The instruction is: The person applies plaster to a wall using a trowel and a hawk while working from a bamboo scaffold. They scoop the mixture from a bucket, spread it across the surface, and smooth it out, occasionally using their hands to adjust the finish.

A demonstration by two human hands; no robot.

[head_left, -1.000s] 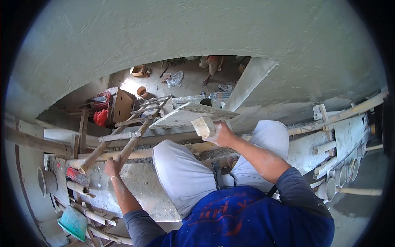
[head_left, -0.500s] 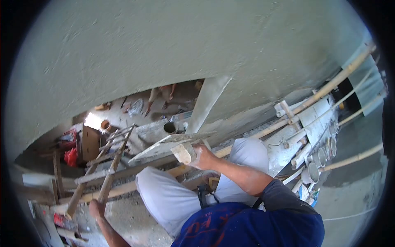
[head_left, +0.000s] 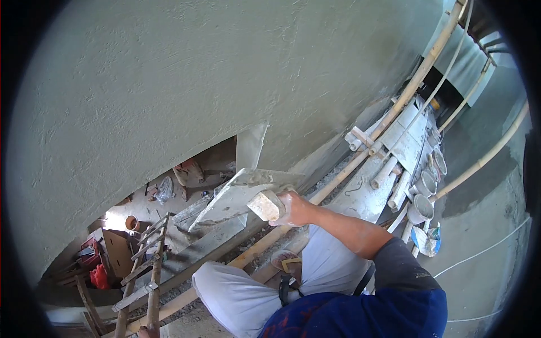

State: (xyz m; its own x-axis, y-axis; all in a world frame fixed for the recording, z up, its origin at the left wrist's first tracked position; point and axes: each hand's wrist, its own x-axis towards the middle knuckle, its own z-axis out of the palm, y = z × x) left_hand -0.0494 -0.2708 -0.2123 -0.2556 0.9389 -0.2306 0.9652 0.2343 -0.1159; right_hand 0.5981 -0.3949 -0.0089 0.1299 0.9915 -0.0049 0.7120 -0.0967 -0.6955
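Observation:
My right hand (head_left: 296, 208) is closed around the pale block-shaped handle (head_left: 266, 206) of a flat, mortar-stained board (head_left: 234, 197). The board is tilted, beside the lower edge of the grey plastered wall (head_left: 169, 84) and close to the opening. At the bottom edge, only a small part of my left hand (head_left: 149, 333) shows, against a rail of the wooden ladder (head_left: 156, 281); its fingers are mostly cut off by the frame.
Bamboo poles (head_left: 420, 73) run along the scaffold on the right. Buckets (head_left: 420, 209) and a plastic bag (head_left: 426, 241) stand there. Through the opening a person's legs (head_left: 189, 172), a red bag (head_left: 99, 277) and a brown panel (head_left: 116, 254) show below.
The view has turned and shifted. My right hand and the board have moved slightly right in the frame, and my left hand has dropped almost out of view at the ladder.

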